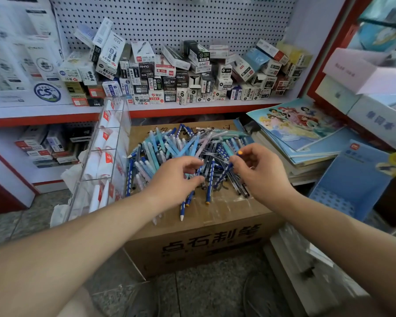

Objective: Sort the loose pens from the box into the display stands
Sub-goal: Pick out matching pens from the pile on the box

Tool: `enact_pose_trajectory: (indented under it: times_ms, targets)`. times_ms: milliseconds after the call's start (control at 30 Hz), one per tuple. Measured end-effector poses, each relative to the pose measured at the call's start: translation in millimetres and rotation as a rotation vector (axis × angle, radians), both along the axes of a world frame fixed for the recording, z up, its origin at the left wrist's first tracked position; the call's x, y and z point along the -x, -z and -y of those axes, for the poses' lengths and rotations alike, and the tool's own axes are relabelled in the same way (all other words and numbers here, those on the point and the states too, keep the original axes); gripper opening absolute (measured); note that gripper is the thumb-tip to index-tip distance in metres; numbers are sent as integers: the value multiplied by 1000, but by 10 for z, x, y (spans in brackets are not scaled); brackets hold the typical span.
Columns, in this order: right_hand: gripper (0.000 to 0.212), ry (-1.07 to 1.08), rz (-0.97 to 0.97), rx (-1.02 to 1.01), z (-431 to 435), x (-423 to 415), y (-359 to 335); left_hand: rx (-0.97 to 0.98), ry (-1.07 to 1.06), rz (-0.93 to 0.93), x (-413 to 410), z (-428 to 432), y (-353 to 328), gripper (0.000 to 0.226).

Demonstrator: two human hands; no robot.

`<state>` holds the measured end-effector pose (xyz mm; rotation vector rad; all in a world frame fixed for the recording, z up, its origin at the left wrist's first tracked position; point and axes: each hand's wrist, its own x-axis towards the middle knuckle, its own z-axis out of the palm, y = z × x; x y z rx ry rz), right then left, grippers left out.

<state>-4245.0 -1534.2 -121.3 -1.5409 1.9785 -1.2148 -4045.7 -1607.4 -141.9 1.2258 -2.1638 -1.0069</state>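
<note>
Blue dotted pen (222, 176) sits pinched in my right hand (258, 172) at frame centre. My left hand (176, 179) curls over the pile of pens (160, 152); whether it grips any is hidden.

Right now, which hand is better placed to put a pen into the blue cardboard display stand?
Probably the right hand: it pinches a dark blue dotted pen, and the blue cardboard display stand stands to that side. The left hand is at the pen pile, farther away.
</note>
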Motion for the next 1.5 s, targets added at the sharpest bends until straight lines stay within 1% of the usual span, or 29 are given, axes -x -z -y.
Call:
enact_pose_trajectory:
  times_ms: [100,167,267,300,333,400,433,533,633,700,800,900,1000,1067,1167,1233,1300,1333,1400,1433,1500]
  targets:
    - [10,-94,145,-4,30,-114,2,-130,97,-56,48,-36,-4,42]
    - [11,-126,235,-9,61,-182,-10,-225,132,-81,52,-61,11,39]
    - [16,-155,311,-59,118,-184,57,-273,90,-81,3,-46,26,21]
    - [21,-161,284,-99,135,-163,112,-271,53,-80,-28,-24,29,19]
    - [27,-162,193,-155,152,-138,179,-271,7,-79,-67,3,39,18]
    - [34,-156,-95,-305,168,-104,328,-295,-92,-99,-140,52,64,24]
    - [36,-153,-202,-371,171,-99,398,-312,-127,-119,-165,66,74,26]
    - [47,-103,-355,-499,199,-159,513,-330,-170,-159,-173,69,101,24]
    - [54,-57,-525,-554,234,-262,569,-315,-154,-151,-123,47,107,23]
    - [49,-49,-534,-561,240,-303,577,-298,-135,-130,-92,40,108,24]
    - [30,-63,-451,-583,236,-280,540,-286,-123,-101,-77,31,107,22]
    - [25,-45,-397,-612,203,-197,486,-299,-124,-90,-90,20,113,19]
    - [21,12,-334,-578,142,-79,424,-308,-126,-87,-98,24,119,22]
    - [14,66,-303,-504,89,0,335,-312,-124,-99,-90,19,104,23]
    - [9,132,-240,-316,11,89,167,-312,-122,-110,-66,-3,60,21]
    - [12,139,-181,-170,-34,123,69,-307,-126,-134,-46,-17,31,22]
    - [14,116,-97,-38,-70,143,-5,-302,-129,-172,-25,-29,3,28]
    - [14,89,-53,10,-82,146,-30,-303,-127,-184,-14,-40,-12,36]
    - [13,20,8,56,-93,126,-56,-299,-123,-196,6,-58,-29,49]
    - [11,-8,30,62,-89,105,-56,-293,-118,-196,11,-64,-32,51]
    - [10,-52,72,62,-66,35,-52,-284,-102,-190,21,-76,-34,46]
